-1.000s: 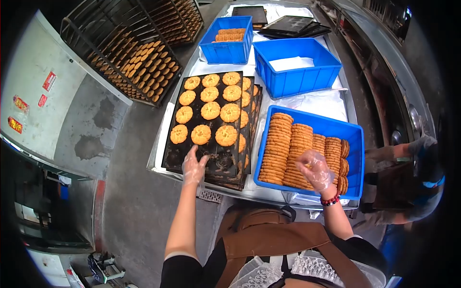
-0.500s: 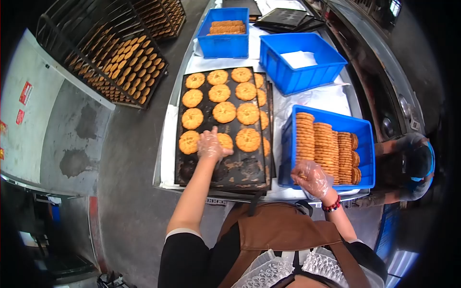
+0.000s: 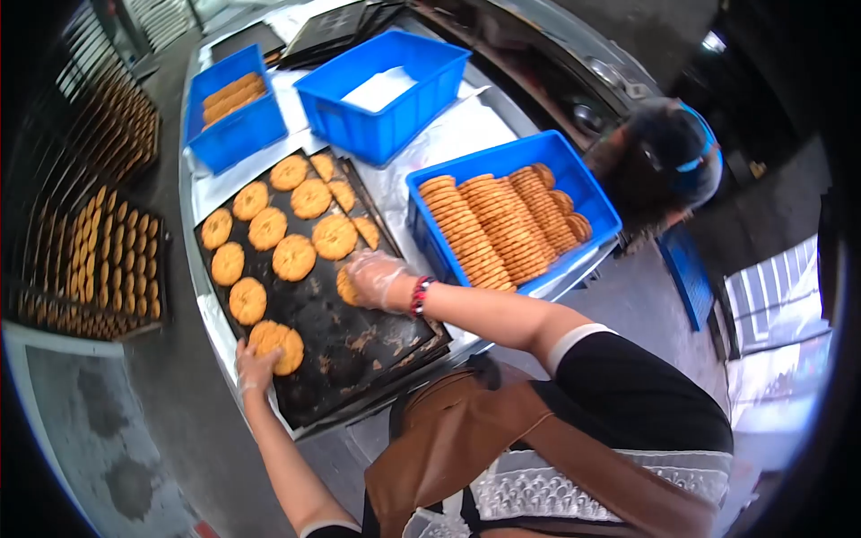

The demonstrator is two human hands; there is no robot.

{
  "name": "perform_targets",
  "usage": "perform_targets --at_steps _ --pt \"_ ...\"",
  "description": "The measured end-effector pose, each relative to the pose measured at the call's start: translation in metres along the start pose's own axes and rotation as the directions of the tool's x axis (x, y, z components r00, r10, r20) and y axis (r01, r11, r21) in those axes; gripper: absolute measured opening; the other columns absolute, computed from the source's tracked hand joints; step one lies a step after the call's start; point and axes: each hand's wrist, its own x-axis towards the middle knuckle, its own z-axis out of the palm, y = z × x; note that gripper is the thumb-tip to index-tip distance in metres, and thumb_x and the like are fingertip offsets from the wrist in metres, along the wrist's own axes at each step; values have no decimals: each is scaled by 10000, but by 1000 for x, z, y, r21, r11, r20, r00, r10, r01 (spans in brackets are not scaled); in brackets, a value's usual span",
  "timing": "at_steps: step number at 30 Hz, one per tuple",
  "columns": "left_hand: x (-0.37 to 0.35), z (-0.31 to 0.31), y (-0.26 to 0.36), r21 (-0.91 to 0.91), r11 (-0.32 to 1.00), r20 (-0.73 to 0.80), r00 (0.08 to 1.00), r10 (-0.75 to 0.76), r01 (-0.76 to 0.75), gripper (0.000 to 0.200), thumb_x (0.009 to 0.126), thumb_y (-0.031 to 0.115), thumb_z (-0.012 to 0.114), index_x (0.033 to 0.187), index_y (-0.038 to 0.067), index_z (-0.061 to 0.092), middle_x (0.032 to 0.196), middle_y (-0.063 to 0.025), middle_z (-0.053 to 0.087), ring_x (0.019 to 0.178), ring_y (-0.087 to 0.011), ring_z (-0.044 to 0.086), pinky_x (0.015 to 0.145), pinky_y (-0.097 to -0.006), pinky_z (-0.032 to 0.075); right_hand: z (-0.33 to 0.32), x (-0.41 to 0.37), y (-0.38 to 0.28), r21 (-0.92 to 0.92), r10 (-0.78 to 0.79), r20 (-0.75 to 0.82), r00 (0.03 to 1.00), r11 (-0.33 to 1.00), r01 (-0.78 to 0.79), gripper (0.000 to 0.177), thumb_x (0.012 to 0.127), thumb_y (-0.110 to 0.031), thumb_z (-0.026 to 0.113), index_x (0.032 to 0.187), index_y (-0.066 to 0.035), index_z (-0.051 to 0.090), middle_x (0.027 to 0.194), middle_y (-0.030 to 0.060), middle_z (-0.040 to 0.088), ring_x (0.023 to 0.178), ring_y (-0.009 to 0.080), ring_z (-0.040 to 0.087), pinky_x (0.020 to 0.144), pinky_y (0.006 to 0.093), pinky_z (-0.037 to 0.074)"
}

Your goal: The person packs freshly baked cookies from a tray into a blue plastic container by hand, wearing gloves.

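A black baking tray (image 3: pixel 354 341) with several round golden biscuits lies in front of me. My left hand (image 3: pixel 254 367), in a thin plastic glove, grips a biscuit (image 3: pixel 278 345) at the tray's near left edge. My right hand (image 3: pixel 377 278), gloved and with a red bead bracelet, reaches across and closes on another biscuit (image 3: pixel 346 285) in the tray's middle. To the right stands a blue crate (image 3: pixel 592 193) packed with rows of stacked biscuits (image 3: pixel 489 229).
Two more blue crates stand farther back: one (image 3: pixel 377 134) with a white sheet inside, one (image 3: pixel 229 134) with some biscuits. A rack (image 3: pixel 99 251) of biscuit trays is on the left. Another person's capped head (image 3: pixel 664 157) is beyond the full crate.
My right hand left the blue crate and crossed over to a biscuit on the tray. My left hand slid to the tray's near left edge and took a biscuit. The view swung right.
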Motion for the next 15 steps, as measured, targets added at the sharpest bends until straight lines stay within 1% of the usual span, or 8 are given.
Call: perform_targets --at_steps 4,6,7,8,10,12,14,15 --pt "-5 -2 18 -11 1000 -21 999 -26 26 792 722 317 1024 1342 -83 737 1562 -230 591 1436 -391 587 1240 -421 469 13 14 -3 -95 70 -26 997 993 -72 388 904 -305 812 1188 -41 799 1263 181 767 1253 351 702 1077 470 535" --pt "-17 -6 21 43 998 -30 998 51 -50 662 718 307 1023 1213 -43 758 1430 -223 622 1335 -391 615 1184 -439 498 8 15 -7 -123 69 -11 998 990 -70 397 902 -313 817 1200 -52 785 1253 173 761 1255 337 692 1058 478 533" --pt "-29 4 20 32 967 -214 943 253 -252 561 702 217 1016 1120 -12 720 1302 -194 611 1236 -386 633 1130 -454 519 8 16 -6 -91 45 -41 998 995 -48 386 898 -309 821 1184 -53 778 1242 173 762 1234 341 700 1064 482 532" --pt "-49 0 42 -72 950 -260 925 276 -304 564 710 90 981 1184 17 685 1296 -175 593 1233 -396 633 1111 -460 528 9 18 -4 -70 42 -37 998 997 -45 380 890 -306 825 1172 -55 778 1239 180 762 1224 344 709 1054 476 540" --pt "-79 -1 72 17 895 -337 841 424 -445 598 747 -21 911 1279 60 649 1275 -175 581 1224 -414 630 1094 -471 532 15 23 3 -94 -14 -27 1000 996 12 421 887 -326 843 1171 -34 733 1194 192 747 1199 359 710 1012 499 552" --pt "-102 3 91 3 811 -393 745 538 -584 640 792 -69 843 1376 91 636 1270 -184 582 1207 -422 633 1066 -495 538 12 26 1 -83 -13 -66 998 997 7 363 828 -221 853 1133 -39 781 1131 193 781 1138 372 751 989 488 584" --pt "-114 12 93 -34 869 -381 810 446 -494 691 834 -56 812 1478 102 616 1268 -183 615 1166 -409 663 1000 -515 553 19 33 10 -86 -58 -90 994 995 51 416 789 -281 906 1105 -38 788 1138 198 778 1133 374 753 985 487 582" --pt "-115 13 93 -42 882 -376 825 421 -469 645 837 -41 822 1441 89 637 1239 -181 635 1134 -412 674 979 -516 560 15 35 10 -86 -53 -55 997 995 49 453 765 -325 933 1088 -36 798 1136 200 782 1136 373 753 980 495 581"
